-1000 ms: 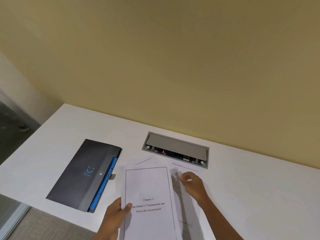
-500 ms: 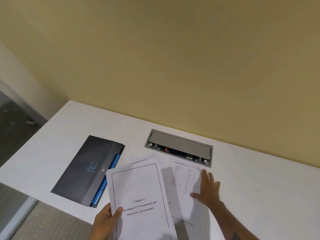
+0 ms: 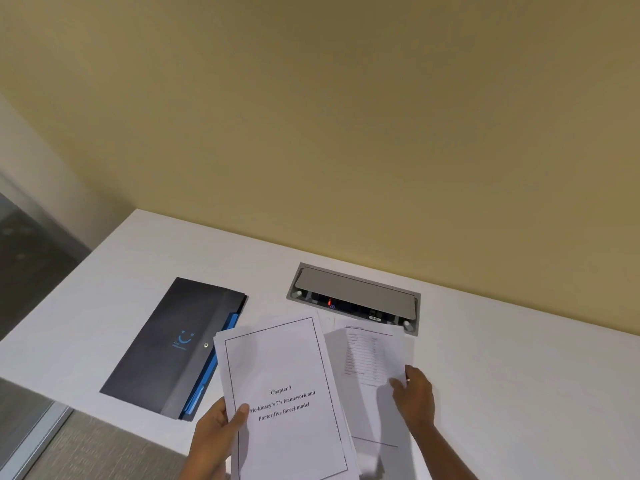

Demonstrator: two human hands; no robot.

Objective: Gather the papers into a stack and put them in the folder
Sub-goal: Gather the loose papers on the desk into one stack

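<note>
My left hand (image 3: 214,434) grips the left edge of a stack of white papers (image 3: 284,368), thumb on the top sheet titled "Chapter 3"; the stack is lifted a little above the table. To its right a loose sheet with a printed table (image 3: 367,355) has its right edge raised and curling, pinched by my right hand (image 3: 414,396). A closed dark grey folder (image 3: 173,341) with a blue inner edge and a snap button lies flat on the white table (image 3: 519,375), left of the papers. The stack's left corner overlaps the folder's right edge.
A grey flip-lid cable box (image 3: 353,296) with a red light is set into the table just behind the papers. A yellow wall runs along the table's back edge. The table's left and near edges drop to grey floor (image 3: 86,448).
My right hand went from lying flat on the loose sheet to pinching and lifting its right edge. The held stack shifted slightly left, toward the folder.
</note>
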